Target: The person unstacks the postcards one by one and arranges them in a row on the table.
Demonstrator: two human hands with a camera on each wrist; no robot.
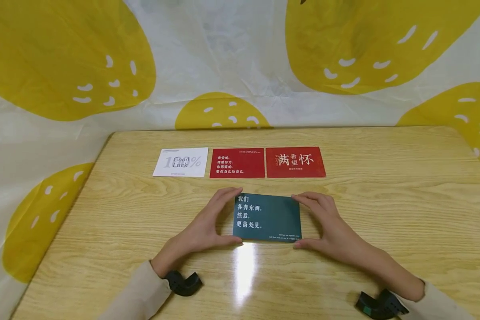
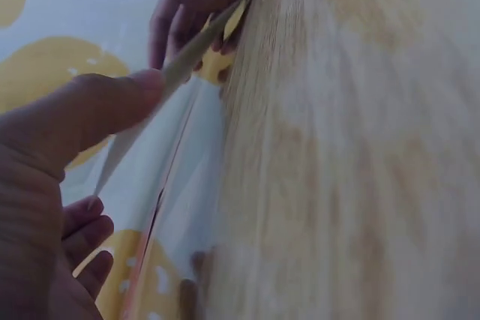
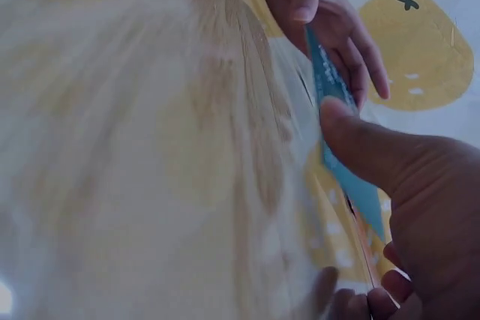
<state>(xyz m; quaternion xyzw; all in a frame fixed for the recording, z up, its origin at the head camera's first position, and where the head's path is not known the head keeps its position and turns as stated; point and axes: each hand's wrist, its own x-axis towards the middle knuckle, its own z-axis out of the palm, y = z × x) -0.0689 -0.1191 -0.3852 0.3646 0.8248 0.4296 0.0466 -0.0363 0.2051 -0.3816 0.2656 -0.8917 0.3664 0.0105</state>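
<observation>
A dark green postcard (image 1: pixel 278 215) with white Chinese writing is held up between both hands, apart from the table in the wrist views. My left hand (image 1: pixel 200 229) pinches its left end, thumb at the lower corner and fingers at the upper one. At the right end, my right hand (image 1: pixel 336 226) grips it the same way. The left wrist view catches the postcard (image 2: pixel 126 151) nearly edge-on; its printed face shows blue-green as a slanted postcard (image 3: pixel 349 181) in the right wrist view.
Behind the hands, a white "Good Luck" card (image 1: pixel 192 153), a red card with several lines of text (image 1: pixel 252 162) and another red card with large characters (image 1: pixel 300 171) lie in a row. They are on a wooden table (image 1: pixel 384 186). A fruit-patterned cloth (image 1: pixel 224 58) hangs behind.
</observation>
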